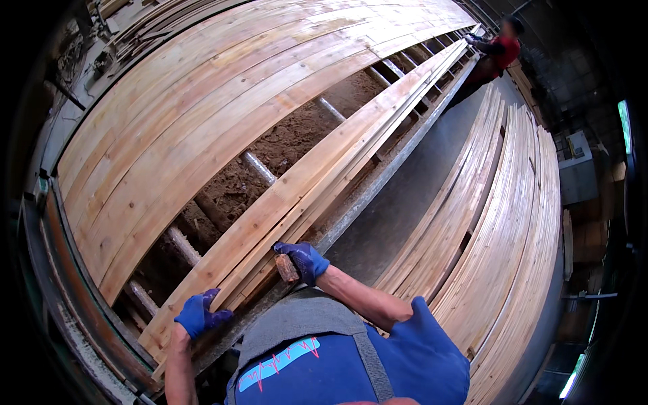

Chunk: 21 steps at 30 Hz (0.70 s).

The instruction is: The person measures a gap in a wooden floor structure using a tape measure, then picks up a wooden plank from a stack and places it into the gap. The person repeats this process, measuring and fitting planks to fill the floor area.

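My left hand [199, 313], in a blue and purple glove, rests on the near end of several long pale planks [270, 210], its thumb and fingers apart. These planks lie close together along the near side of a roller frame, some seemingly tilted on edge. My right hand [305, 262], gloved alike, is closed around a short, rough, reddish-brown block [286, 268] that looks like wood. It is held beside the planks, above the metal side rail [337, 228] of the frame.
Beyond a gap with metal rollers [258, 167] and sawdust lies a wide layer of planks [175, 128]. Stacked long boards [496, 223] stand to my right, across a strip of floor. A co-worker [498, 50] in red and dark clothes is at the planks' far end.
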Motion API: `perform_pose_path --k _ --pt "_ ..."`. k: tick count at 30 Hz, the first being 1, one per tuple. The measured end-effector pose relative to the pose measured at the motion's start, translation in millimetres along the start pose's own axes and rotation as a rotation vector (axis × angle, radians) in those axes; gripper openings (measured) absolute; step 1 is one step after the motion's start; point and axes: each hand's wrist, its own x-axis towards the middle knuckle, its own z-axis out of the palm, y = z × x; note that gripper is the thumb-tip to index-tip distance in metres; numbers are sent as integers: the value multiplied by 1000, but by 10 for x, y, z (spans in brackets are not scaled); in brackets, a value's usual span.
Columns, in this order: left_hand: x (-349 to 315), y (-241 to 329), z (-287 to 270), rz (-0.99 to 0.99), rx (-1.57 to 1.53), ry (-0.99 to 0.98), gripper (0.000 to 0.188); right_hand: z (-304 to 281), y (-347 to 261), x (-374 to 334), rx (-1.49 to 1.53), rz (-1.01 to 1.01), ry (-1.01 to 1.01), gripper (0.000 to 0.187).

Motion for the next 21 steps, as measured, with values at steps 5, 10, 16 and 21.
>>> perform_pose_path --k 5,10,16,21 --pt "237 -246 -315 -11 -5 44 66 91 -106 482 119 18 -310 40" --pt "539 -350 -1077 -69 -39 51 56 619 -339 1034 -13 -261 -309 50" --pt "180 -68 -356 26 188 118 57 246 -13 500 35 -265 0 48" --pt "236 -144 -158 17 222 267 42 116 47 493 -30 48 4 37"
